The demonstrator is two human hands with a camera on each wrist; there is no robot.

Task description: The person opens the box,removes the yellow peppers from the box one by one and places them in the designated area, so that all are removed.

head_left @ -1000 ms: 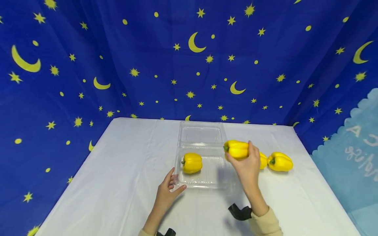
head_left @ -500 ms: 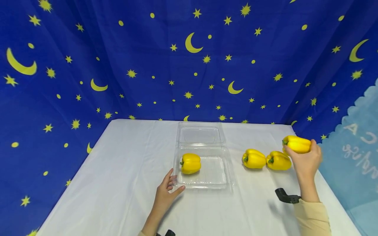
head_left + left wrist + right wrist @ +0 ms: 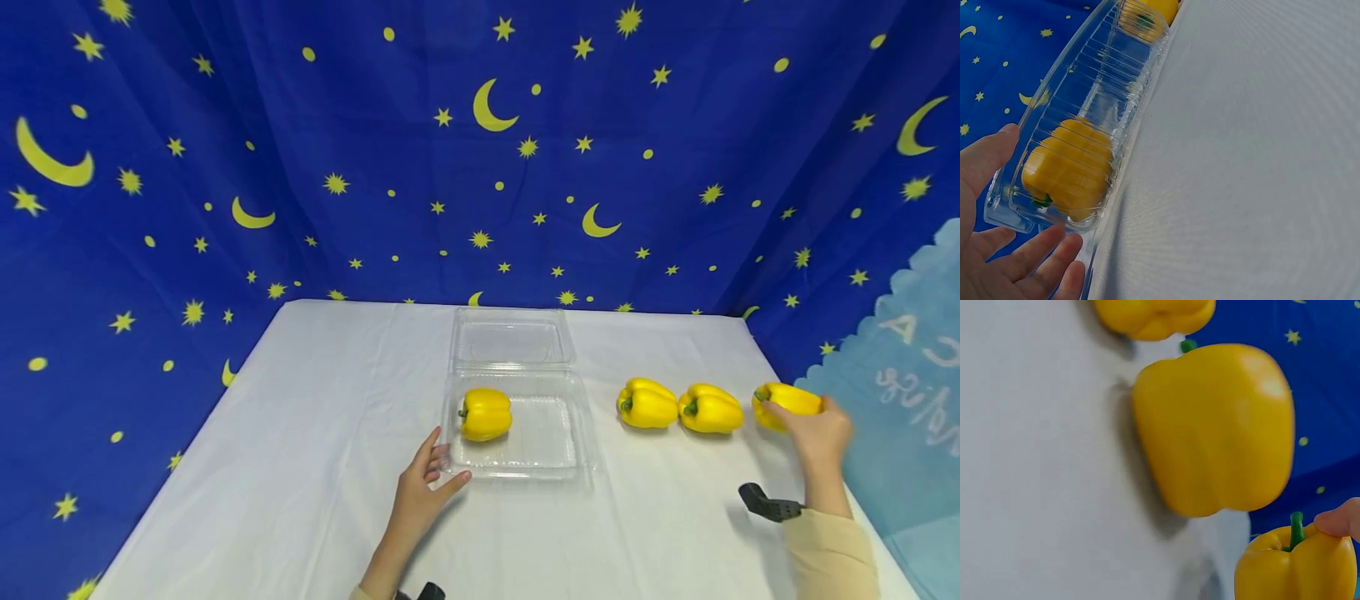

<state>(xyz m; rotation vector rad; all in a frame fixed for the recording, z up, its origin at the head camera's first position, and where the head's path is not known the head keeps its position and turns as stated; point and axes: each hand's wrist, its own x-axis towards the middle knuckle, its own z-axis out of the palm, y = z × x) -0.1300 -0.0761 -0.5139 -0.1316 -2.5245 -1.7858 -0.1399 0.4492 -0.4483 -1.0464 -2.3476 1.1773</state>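
Observation:
At the table's right side my right hand point(image 3: 819, 433) grips a yellow bell pepper point(image 3: 787, 404), thumb near its green stem; in the right wrist view a fingertip touches that bell pepper point(image 3: 1297, 565) beside the stem. To its left two more yellow bell peppers, a nearer one point(image 3: 711, 409) and a farther one point(image 3: 647, 404), lie side by side. A clear plastic clamshell container point(image 3: 540, 467) lies open mid-table, with one yellow bell pepper point(image 3: 486, 414) in the left part of its base. My left hand point(image 3: 423, 492) is at the container's front left corner, fingers spread and relaxed.
The container's lid point(image 3: 510, 342) lies folded back toward the far edge of the white-covered table point(image 3: 337, 400). A blue curtain point(image 3: 405, 150) with moons and stars stands behind and left. A light blue panel point(image 3: 907, 400) hangs at the right.
My right hand has carried its bell pepper rightward from near the container, past the other two, and lowered it at the right end of the row. My left hand stays at the container.

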